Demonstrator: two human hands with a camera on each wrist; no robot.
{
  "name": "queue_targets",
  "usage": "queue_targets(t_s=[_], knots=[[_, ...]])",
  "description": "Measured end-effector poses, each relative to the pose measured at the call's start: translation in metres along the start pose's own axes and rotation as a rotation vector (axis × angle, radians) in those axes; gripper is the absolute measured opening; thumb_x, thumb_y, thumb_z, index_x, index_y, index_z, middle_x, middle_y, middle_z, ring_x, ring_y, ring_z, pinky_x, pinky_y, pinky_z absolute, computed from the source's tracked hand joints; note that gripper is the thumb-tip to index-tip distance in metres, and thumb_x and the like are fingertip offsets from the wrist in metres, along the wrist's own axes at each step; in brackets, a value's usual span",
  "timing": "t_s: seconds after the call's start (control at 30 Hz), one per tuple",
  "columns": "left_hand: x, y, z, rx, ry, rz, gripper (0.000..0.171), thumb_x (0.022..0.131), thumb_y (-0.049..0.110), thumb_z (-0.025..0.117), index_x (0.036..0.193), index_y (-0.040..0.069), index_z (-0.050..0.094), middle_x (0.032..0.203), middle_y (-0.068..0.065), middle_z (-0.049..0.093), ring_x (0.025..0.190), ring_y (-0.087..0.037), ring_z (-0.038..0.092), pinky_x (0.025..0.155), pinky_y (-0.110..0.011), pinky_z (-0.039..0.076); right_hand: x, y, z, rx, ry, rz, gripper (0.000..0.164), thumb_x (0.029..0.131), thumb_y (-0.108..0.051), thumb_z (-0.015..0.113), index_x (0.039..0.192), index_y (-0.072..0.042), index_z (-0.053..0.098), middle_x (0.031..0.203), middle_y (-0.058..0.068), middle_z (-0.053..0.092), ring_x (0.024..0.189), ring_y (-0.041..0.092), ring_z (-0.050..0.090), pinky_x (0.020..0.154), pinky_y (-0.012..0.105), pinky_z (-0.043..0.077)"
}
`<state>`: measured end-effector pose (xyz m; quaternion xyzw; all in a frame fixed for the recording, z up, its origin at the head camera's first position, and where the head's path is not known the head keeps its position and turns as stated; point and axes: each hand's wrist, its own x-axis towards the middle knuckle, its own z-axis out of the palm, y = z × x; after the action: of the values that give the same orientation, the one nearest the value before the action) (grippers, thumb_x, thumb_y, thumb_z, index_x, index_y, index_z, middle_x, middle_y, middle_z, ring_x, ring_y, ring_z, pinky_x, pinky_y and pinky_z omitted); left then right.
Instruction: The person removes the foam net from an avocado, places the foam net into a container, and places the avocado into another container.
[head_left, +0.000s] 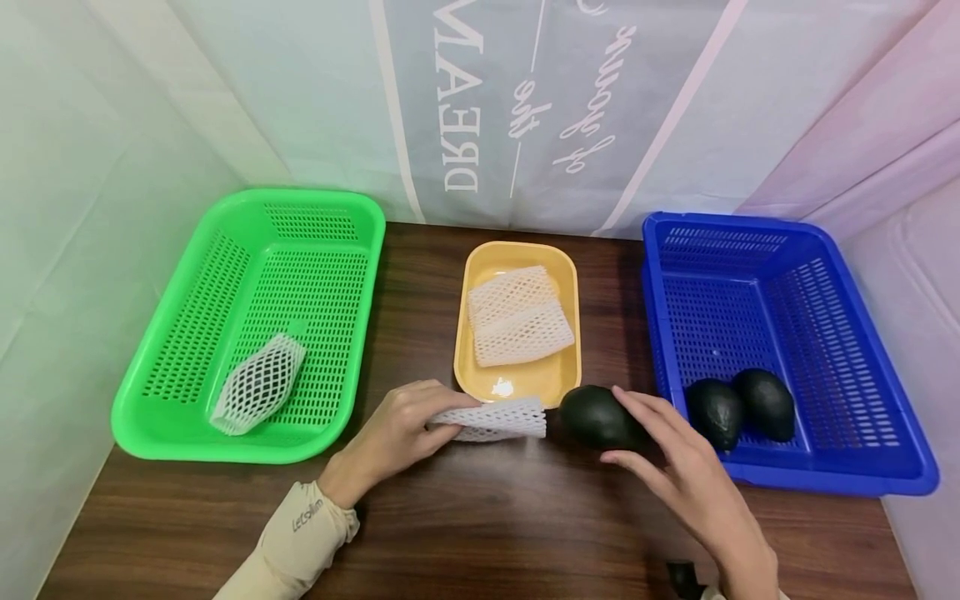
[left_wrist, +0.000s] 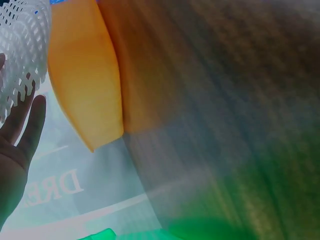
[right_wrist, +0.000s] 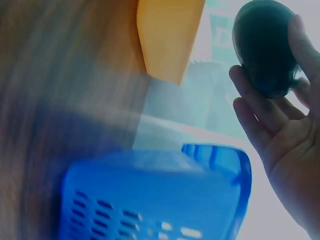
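Note:
My left hand (head_left: 408,425) pinches a white foam net sleeve (head_left: 498,418) just in front of the yellow tray (head_left: 461,367). In the left wrist view the mesh of that sleeve (left_wrist: 22,45) shows above the fingers. Between thumb and fingers, my right hand (head_left: 682,467) holds a dark green avocado (head_left: 600,419), one end toward the sleeve's mouth and a small gap apart from it. The right wrist view shows the same avocado (right_wrist: 265,47) in the grip of the right hand (right_wrist: 290,130).
Flat foam net sleeves (head_left: 521,321) lie in the yellow tray. At left, a green basket (head_left: 367,333) contains a net-wrapped avocado (head_left: 260,385). On the right, a blue basket (head_left: 832,475) holds two bare avocados (head_left: 763,404). A printed cloth (head_left: 525,108) hangs behind the wooden table (head_left: 495,533).

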<state>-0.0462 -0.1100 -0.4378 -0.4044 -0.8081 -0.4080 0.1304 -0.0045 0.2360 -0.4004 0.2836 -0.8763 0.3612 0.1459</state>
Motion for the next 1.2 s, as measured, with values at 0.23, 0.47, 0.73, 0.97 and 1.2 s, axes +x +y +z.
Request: queue_targets(t_s=[0.23,0.47,0.73,0.97,1.2], knots=[[0.011,0.0,0.0,0.024,0.041,0.009,0.03,0.079,0.005,0.077,0.109,0.008,0.072,0.098,-0.003,0.075,0.087,-0.013,0.068,0.08,-0.025,0.056,0.001,0.004,-0.018,-0.048,0.142,0.012,0.07,0.091,-0.051,0.06,0.131,0.005,0.06,0.118,0.023,0.064,0.127,-0.003,0.05,0.104,0.007,0.037],[0.023,0.001,-0.001,0.063,0.039,-0.03,0.032,0.079,0.006,0.079,0.11,0.008,0.072,0.101,-0.003,0.074,0.092,-0.015,0.067,0.084,-0.027,0.056,0.003,0.015,-0.03,-0.145,0.372,0.036,0.074,0.086,-0.055,0.067,0.128,0.006,0.063,0.108,0.034,0.064,0.12,-0.003,0.053,0.1,0.008,0.039],[0.032,-0.004,0.0,0.081,0.06,-0.042,0.032,0.079,0.006,0.079,0.11,0.009,0.072,0.096,-0.003,0.074,0.09,-0.015,0.066,0.08,-0.029,0.056,-0.004,0.028,-0.04,-0.238,0.445,0.247,0.067,0.081,-0.039,0.08,0.134,-0.004,0.061,0.119,0.033,0.064,0.12,-0.008,0.051,0.096,0.002,0.035],[0.037,-0.008,0.002,0.083,0.037,-0.071,0.03,0.082,0.009,0.079,0.111,0.01,0.072,0.099,-0.003,0.073,0.09,-0.014,0.065,0.078,-0.03,0.055,-0.005,0.037,-0.044,-0.292,0.45,0.364,0.066,0.079,-0.022,0.084,0.139,-0.008,0.058,0.128,0.031,0.061,0.119,0.047,0.057,0.104,0.005,0.031],[0.043,-0.009,0.005,0.102,0.003,-0.095,0.032,0.084,0.013,0.077,0.116,0.011,0.07,0.107,-0.003,0.073,0.098,-0.017,0.065,0.087,-0.034,0.054,-0.002,0.043,-0.044,-0.309,0.393,0.501,0.074,0.077,-0.007,0.083,0.144,-0.012,0.052,0.136,0.03,0.056,0.123,0.052,0.051,0.107,0.057,0.039]])
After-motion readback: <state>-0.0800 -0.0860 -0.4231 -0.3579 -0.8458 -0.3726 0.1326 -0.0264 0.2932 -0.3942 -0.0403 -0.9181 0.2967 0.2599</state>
